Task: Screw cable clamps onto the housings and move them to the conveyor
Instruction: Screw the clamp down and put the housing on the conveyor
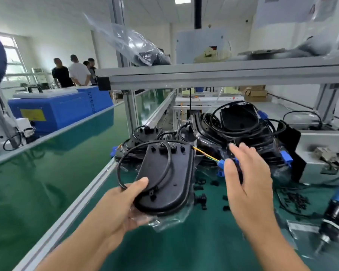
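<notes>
Left hand (pixel 117 204) grips a black oval housing (pixel 164 177) by its near end, thumb on top, holding it above the green tabletop (pixel 194 247) just beside the conveyor (pixel 37 173). Right hand (pixel 249 178) hovers with relaxed, spread fingers, holding nothing, near a blue connector (pixel 221 165) and a pile of housings (pixel 239 130). Small black cable clamps (pixel 202 198) lie scattered on the tabletop.

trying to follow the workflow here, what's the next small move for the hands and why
Probably the left hand, gripping the black housing, carries it left onto the green conveyor. The housing is already lifted off the pile, and the right hand hovers open, holding nothing.
</notes>
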A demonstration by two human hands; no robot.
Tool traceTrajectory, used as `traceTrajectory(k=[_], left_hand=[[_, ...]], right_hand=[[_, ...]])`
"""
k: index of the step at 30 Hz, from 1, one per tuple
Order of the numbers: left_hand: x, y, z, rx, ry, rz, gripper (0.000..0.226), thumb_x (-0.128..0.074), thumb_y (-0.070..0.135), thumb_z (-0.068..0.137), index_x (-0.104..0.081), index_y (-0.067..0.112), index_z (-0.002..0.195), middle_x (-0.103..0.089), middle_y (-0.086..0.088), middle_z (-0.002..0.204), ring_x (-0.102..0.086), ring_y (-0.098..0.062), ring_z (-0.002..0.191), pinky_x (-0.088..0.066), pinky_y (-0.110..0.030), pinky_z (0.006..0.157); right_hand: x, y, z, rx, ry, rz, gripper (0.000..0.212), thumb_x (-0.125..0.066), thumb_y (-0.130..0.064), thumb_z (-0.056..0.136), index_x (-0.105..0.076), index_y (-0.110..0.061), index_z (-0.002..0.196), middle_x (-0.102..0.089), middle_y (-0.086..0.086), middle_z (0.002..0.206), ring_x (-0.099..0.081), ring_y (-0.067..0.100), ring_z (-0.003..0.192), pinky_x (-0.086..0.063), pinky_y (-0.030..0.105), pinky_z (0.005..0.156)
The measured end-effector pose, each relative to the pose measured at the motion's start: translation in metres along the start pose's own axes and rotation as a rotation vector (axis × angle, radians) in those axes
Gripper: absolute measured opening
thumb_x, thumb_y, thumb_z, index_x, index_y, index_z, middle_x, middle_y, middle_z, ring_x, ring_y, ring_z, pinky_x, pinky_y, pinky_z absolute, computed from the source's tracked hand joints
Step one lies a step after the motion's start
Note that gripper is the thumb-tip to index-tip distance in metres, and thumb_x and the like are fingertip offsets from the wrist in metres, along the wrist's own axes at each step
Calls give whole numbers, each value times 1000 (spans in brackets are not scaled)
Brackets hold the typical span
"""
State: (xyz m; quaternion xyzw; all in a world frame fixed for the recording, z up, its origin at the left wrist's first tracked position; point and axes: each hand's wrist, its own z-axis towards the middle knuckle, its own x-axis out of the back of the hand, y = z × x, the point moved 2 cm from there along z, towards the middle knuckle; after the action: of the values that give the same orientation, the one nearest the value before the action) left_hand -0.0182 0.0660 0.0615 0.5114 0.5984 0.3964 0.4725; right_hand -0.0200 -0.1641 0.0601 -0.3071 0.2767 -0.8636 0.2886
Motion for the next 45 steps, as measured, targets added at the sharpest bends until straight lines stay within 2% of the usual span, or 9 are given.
traceTrajectory(k=[5, 8, 13, 19, 24, 26, 30, 37, 45], left_hand=[[-32, -56, -29, 141, -151, -39, 21, -64, 21, 89, -70, 1, 95, -74, -20, 93, -73, -32, 82, -60, -40, 64], [-47, -73, -41, 162, -114, -2, 19, -65, 15, 90, -72, -3, 94, -74, -22, 88, -73, -33, 80, -59, -34, 56], [-52, -89, -55, 27, 3, 488, 37, -73, 53, 71, -74, 20, 88, -75, 7, 79, -70, -6, 80, -55, -28, 81], [-61, -85, -65, -43, -70, 725, 12, -63, 71, 66, -52, 69, 63, -62, 28, 57, -57, 14, 56, -38, -3, 50], [-38, -78, -49, -12, -173, 787, 73, -37, 83, 69, -68, 19, 85, -71, 3, 66, -64, -6, 57, -49, -15, 60], [-26, -74, -37, 83, -169, 589, 64, -45, 68, 82, -66, 8, 90, -67, -8, 56, -58, -20, 42, -42, -20, 43], [-13, -70, -16, 50, -40, 352, 41, -57, 47, 89, -63, 7, 81, -52, -9, 46, -36, -15, 30, -21, -12, 35], [-18, -77, -1, 43, -95, 486, 46, -64, 42, 88, -57, -3, 83, -52, -2, 47, -36, -14, 34, -27, -14, 36], [-21, -76, -5, 12, -222, 756, 49, -44, 53, 95, -65, 10, 82, -62, -2, 53, -48, -12, 37, -36, -15, 43]], right_hand=[[12, 13, -18, -296, -428, -3, 73, -22, -76, 82, -60, -19, 104, -68, -12, 89, -62, 14, 97, -47, 38, 89], [22, 24, -33, -406, -520, -24, 75, -26, -85, 69, -62, -30, 106, -67, -15, 98, -61, 8, 98, -47, 34, 90], [33, 28, -58, -383, -555, -149, 68, -45, -69, 77, -42, -40, 139, -46, -21, 137, -44, 3, 125, -38, 25, 102], [42, 41, -78, -383, -555, -134, 54, -48, -59, 87, -41, -44, 139, -41, -33, 126, -36, -10, 114, -29, 14, 94], [40, 48, -78, -394, -478, -56, 34, -49, -51, 90, -56, -47, 123, -52, -33, 114, -48, -6, 116, -32, 15, 93], [40, 51, -75, -380, -467, -62, 24, -53, -41, 92, -58, -50, 114, -55, -34, 109, -52, -8, 109, -34, 11, 88], [40, 56, -69, -291, -429, -136, 25, -59, -25, 92, -66, -38, 112, -60, -30, 105, -49, -20, 94, -29, -7, 79], [44, 57, -62, -255, -436, -194, 23, -59, -28, 92, -67, -33, 113, -62, -23, 106, -51, -6, 96, -29, -8, 78], [49, 61, -66, -248, -417, -266, 23, -50, -33, 94, -68, -31, 110, -63, -23, 105, -50, -4, 96, -35, 14, 79]])
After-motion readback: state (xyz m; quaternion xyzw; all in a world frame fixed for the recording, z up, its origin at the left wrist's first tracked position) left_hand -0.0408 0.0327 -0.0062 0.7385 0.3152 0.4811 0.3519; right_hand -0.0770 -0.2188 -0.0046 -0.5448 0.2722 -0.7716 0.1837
